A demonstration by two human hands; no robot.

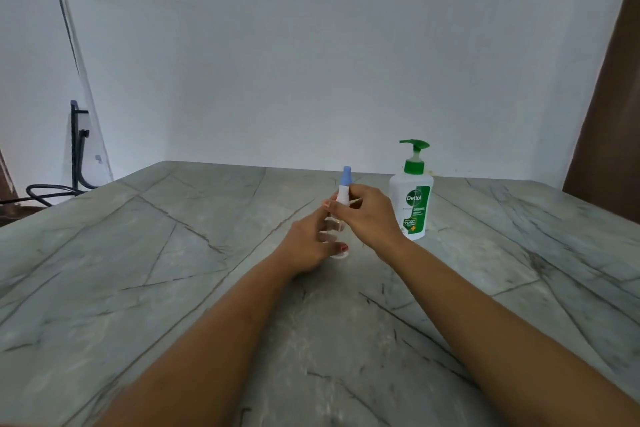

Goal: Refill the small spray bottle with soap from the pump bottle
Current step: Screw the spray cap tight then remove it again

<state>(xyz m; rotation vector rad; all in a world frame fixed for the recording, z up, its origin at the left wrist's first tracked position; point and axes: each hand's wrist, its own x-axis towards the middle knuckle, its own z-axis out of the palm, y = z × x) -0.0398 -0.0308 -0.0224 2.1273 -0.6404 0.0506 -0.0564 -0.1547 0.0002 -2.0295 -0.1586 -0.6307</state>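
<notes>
1. Standing upright mid-table, we see the small spray bottle (341, 208), long axis vertical, blue cap up.
2. Left hand (311, 243) wraps its clear lower body; right hand (370, 215) pinches the white neck.
3. Glossy white pump bottle (411, 206), green pump, just right; veined grey marble table (173, 270).

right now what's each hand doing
Left hand: closed around the small spray bottle body.
Right hand: closed on the bottle's top.

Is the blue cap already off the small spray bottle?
No, the blue cap still sits on top of the small spray bottle held by both hands.
</notes>
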